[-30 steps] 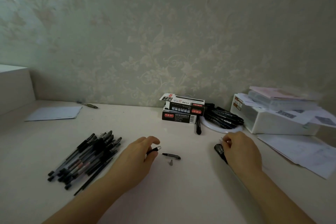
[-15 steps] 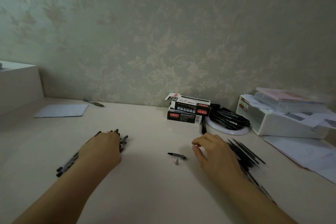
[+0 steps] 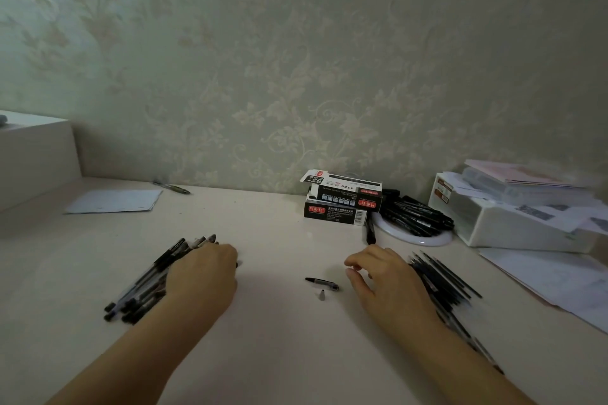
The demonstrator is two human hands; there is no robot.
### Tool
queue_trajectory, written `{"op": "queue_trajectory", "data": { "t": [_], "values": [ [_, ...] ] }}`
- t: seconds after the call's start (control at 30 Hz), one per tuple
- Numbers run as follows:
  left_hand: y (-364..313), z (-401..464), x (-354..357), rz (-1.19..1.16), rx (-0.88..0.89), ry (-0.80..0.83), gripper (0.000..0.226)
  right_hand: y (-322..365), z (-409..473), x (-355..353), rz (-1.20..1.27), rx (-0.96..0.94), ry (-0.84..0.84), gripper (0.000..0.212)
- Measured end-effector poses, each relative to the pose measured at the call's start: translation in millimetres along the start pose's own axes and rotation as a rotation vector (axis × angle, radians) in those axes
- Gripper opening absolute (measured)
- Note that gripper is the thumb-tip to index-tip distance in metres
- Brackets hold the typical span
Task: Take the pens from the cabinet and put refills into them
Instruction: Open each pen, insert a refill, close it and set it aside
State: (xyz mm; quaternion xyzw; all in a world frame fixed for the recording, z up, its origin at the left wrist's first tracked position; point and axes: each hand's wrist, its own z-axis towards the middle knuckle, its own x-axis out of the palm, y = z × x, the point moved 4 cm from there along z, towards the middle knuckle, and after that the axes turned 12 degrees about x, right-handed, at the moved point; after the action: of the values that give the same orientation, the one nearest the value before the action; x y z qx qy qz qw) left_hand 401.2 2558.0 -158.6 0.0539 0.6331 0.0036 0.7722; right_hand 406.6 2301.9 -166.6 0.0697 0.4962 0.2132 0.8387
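Observation:
A pile of black pens (image 3: pixel 141 286) lies on the desk at the left. My left hand (image 3: pixel 200 276) rests on the pile's right side, its fingers curled down among the pens and hidden, so any hold is unclear. A short black pen part (image 3: pixel 322 283) and a small grey tip (image 3: pixel 321 295) lie in the middle. My right hand (image 3: pixel 385 279) hovers just to their right with loosely curled fingers and holds nothing. It covers the left edge of a heap of thin dark refills (image 3: pixel 444 276).
Two stacked black refill boxes (image 3: pixel 342 207) stand by the wall. Beside them a white plate (image 3: pixel 427 240) carries more black pens. A white box (image 3: pixel 513 227) with papers on top stands at the right, loose sheets (image 3: pixel 552 276) in front of it. A paper (image 3: pixel 115 202) lies far left.
My left hand carried a pen from the middle over to the left pile and stays on it. My right hand moved left off a dark item, uncovering the refills.

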Motion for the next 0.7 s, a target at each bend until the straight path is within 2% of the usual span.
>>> {"op": "queue_trajectory", "data": {
  "t": [0.3, 0.33, 0.4, 0.47, 0.53, 0.6, 0.7],
  "values": [
    [-27.6, 5.3, 2.0, 0.026, 0.07, -0.182, 0.005, 2.8, -1.4, 2.0, 0.044, 0.02, 0.022, 0.015],
    [-29.7, 4.5, -3.4, 0.016, 0.087, -0.232, 0.003, 4.2, -1.6, 0.3, 0.111, 0.048, 0.02, 0.012],
    [-36.1, 1.7, -16.5, -0.062, 0.14, -0.36, 0.015, 7.1, -2.1, -2.4, 0.353, 0.152, 0.04, 0.007],
    [-49.4, -4.8, -27.8, -0.286, 0.244, -0.429, 0.015, 12.9, -3.1, -1.0, 0.621, 0.279, 0.149, 0.006],
    [-66.8, -13.6, -32.8, -0.471, 0.381, -0.455, 0.012, 21.5, -6.2, 3.8, 0.828, 0.345, 0.297, 0.008],
    [-78.5, -19.9, -30.2, -0.546, 0.47, -0.468, 0.007, 27.6, -9.5, 7.2, 0.961, 0.361, 0.4, 0.017],
    [-77.7, -18.4, -25.6, -0.651, 0.492, -0.493, 0.007, 27.3, -10.6, 8.2, 1.115, 0.392, 0.438, 0.028]
  ]
}}
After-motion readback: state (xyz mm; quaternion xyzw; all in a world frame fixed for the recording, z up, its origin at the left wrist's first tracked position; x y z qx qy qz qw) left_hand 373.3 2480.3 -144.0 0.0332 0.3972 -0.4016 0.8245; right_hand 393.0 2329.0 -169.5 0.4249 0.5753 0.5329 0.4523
